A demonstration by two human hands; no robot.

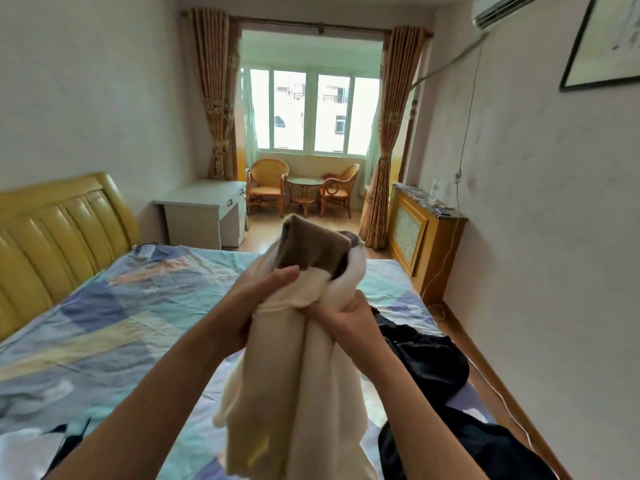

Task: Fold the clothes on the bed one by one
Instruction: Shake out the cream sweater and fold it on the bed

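Head view. My left hand (263, 299) & right hand (346, 317) both grip a cream garment (311, 375), held up over the bed (104, 323). Left hand: fingers closed on the upper left fold, just below a brown part (308, 247) at the garment's top. Right hand: fist clenched round bunched cloth, right of centre. Rest of the garment hangs down between my forearms; whether its lower end touches the bed I cannot tell. Dark clothes (426, 358) lie on the bed's right edge, beside my right arm; more dark cloth at bottom right. Bed sheet: blue/yellow patchwork, creased. Yellow headboard (59, 230) at left. Bkgd: white desk (204, 213), window (311, 109), two wicker chairs w/ small round table
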